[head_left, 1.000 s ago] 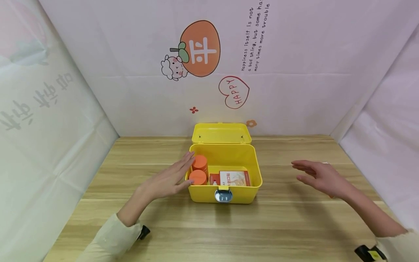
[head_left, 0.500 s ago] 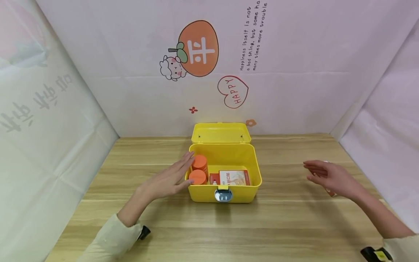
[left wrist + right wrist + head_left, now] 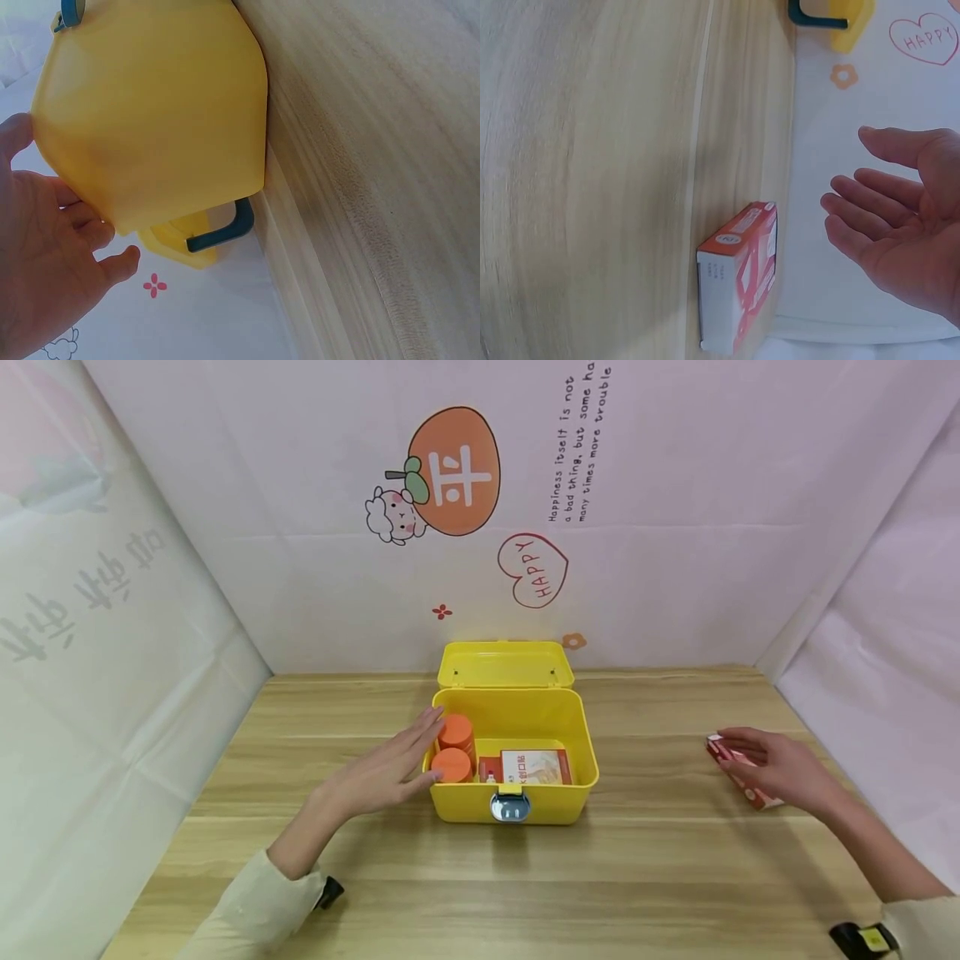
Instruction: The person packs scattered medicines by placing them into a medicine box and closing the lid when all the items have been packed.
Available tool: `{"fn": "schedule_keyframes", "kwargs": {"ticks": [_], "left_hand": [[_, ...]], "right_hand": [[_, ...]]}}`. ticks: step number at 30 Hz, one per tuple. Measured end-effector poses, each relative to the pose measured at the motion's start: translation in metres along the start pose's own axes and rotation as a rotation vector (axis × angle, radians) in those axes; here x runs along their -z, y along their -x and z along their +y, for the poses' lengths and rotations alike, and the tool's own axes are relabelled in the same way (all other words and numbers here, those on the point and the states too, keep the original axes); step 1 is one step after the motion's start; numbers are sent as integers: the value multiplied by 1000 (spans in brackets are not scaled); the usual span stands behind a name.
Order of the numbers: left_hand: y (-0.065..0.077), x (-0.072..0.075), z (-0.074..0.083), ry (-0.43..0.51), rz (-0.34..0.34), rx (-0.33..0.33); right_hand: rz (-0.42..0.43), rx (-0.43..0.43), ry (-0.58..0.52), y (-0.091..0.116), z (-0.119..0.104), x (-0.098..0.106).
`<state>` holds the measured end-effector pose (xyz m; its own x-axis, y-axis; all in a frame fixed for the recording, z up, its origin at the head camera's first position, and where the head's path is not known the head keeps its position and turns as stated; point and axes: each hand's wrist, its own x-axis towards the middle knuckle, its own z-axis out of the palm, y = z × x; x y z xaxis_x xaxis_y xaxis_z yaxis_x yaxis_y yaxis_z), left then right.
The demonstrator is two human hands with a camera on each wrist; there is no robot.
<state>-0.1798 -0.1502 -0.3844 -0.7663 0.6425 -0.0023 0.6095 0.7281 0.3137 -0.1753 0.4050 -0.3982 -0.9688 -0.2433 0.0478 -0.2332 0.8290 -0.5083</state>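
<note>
A yellow storage box (image 3: 555, 806) stands with its lid (image 3: 506, 665) tipped back. Inside it are two orange-lidded containers (image 3: 452, 766) at the left and a white-and-red carton (image 3: 534, 767) at the front right. My left hand (image 3: 378, 772) rests at the box's left rim, its fingers extended; in the left wrist view they touch the yellow wall (image 3: 157, 112). My right hand (image 3: 783, 768) hovers above a red-and-white carton (image 3: 750, 787) lying on the table. In the right wrist view, that carton (image 3: 739, 281) is apart from the loosely spread fingers (image 3: 866, 202).
A wooden table (image 3: 510, 893) carries everything. Printed white cloth (image 3: 660, 585) hangs behind and along both sides. The box has a metal latch (image 3: 511, 807) in front and a dark green handle (image 3: 225, 232) showing near its lid.
My right hand has moved to the right, over the carton, more of which now shows. My left hand stays at the box's rim.
</note>
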Motion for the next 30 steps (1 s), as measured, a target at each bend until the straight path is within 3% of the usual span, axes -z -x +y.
{"fn": "schedule_keyframes", "kwargs": {"ticks": [5,20,30], "left_hand": [[0,-1,-1,-2,-5,5],[0,0,-1,5,3,-2],[0,1,-1,11,0,3]], "right_hand": [[3,-5,19,1,13,2],[35,-126,168,-5,45,5],[6,-204,195,-9,60,7]]}}
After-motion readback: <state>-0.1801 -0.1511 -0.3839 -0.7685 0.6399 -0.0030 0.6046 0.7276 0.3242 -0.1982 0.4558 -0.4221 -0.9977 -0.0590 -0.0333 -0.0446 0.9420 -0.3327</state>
